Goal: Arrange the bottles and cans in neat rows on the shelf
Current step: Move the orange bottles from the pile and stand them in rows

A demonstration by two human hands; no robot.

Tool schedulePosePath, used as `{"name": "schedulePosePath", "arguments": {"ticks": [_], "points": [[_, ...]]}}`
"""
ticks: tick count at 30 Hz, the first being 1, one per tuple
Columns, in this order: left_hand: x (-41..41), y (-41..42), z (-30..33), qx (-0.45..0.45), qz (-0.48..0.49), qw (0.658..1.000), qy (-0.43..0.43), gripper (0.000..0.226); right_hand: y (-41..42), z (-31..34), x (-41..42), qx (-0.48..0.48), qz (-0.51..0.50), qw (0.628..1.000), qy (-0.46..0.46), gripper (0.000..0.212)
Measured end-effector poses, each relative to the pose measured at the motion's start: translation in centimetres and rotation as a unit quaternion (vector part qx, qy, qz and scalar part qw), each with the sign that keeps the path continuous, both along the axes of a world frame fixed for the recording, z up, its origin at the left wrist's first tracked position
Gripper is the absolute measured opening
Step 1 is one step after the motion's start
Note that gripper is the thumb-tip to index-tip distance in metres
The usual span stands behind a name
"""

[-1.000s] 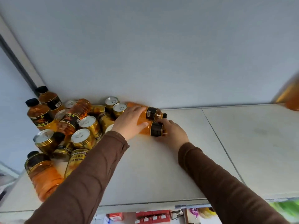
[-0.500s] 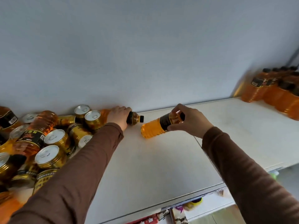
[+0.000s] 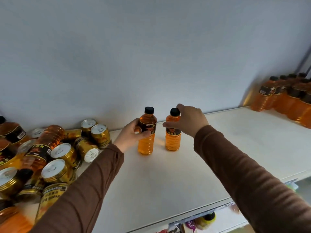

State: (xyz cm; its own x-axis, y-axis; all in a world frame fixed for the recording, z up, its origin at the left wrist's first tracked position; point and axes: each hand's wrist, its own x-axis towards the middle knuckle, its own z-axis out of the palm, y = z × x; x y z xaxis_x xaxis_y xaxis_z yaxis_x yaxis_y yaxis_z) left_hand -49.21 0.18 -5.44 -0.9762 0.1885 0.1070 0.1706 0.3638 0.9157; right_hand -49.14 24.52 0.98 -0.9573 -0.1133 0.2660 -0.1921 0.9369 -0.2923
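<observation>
Head view: both hands' fingers around upright bottles [image 3: 146,132], jumbled cans [image 3: 67,153] just left, bottle rows [image 3: 286,98] far right.

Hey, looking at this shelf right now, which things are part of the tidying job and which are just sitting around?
Part of the job:
- two upright bottles, one in the left hand, one in the right hand
- jumbled pile of cans and bottles on the left
- row of bottles at the far right
- the shelf

Just there:
- packets on the shelf below
- the wall behind
</observation>
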Motion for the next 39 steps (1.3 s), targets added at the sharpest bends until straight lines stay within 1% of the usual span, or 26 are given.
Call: {"name": "schedulePosePath", "arguments": {"ticks": [2,5,7,9,13,16,18,20,23,26,28,31,34,39], "points": [[0.3,-0.2,-0.4,0.030,-0.020,0.999,-0.010,0.074,0.0,-0.3,0.1,-0.026,-0.013,1.000,0.003,0.065],[0.6,-0.6,-0.8,0.091,-0.047,0.994,-0.036,0.100,0.6,-1.1,0.3,-0.067,-0.012,0.998,-0.017,0.069],[0.9,-0.8,-1.0,0.114,-0.052,0.991,-0.046,0.105,1.2,-2.2,0.7,-0.102,0.007,0.994,-0.043,0.075],[1.2,-0.9,-1.5,0.118,-0.055,0.991,-0.042,0.100,1.7,-3.4,1.0,-0.136,0.022,0.989,-0.059,0.081],[1.7,-0.7,-2.7,0.085,-0.036,0.995,-0.034,0.080,2.0,-4.8,1.1,-0.186,0.021,0.981,-0.049,0.087],[2.2,-0.1,-3.4,0.049,0.018,0.998,-0.021,0.083,1.2,-5.1,1.3,-0.248,-0.005,0.968,-0.035,0.088],[2.5,0.4,-3.9,0.033,0.032,0.999,-0.009,0.083,0.5,-5.2,1.5,-0.262,-0.022,0.964,-0.025,0.084],[2.6,0.9,-4.3,0.025,0.041,0.999,0.004,0.076,-0.2,-5.2,1.6,-0.243,-0.033,0.969,-0.008,0.074],[2.6,1.4,-4.7,0.000,0.067,0.997,0.024,0.072,-0.8,-5.3,1.8,-0.222,-0.044,0.974,0.019,0.062],[2.6,1.6,-5.0,0.000,0.085,0.996,0.030,0.067,-0.5,-5.2,2.1,-0.260,-0.037,0.965,0.016,0.051],[2.7,1.7,-5.0,0.006,0.086,0.996,0.038,0.065,0.1,-4.9,2.4,-0.291,-0.031,0.956,0.016,0.045],[2.9,2.9,-4.8,0.012,0.070,0.997,0.040,0.062,1.8,-4.4,3.4,-0.322,-0.036,0.946,0.025,0.042],[3.4,5.6,-4.4,0.013,0.043,0.998,0.042,0.062,4.4,-4.0,4.9,-0.338,-0.048,0.939,0.039,0.045],[4.8,12.2,-3.5,0.028,0.000,0.998,0.049,0.060,10.9,-3.3,8.3,-0.327,-0.069,0.940,0.069,0.050]]}}
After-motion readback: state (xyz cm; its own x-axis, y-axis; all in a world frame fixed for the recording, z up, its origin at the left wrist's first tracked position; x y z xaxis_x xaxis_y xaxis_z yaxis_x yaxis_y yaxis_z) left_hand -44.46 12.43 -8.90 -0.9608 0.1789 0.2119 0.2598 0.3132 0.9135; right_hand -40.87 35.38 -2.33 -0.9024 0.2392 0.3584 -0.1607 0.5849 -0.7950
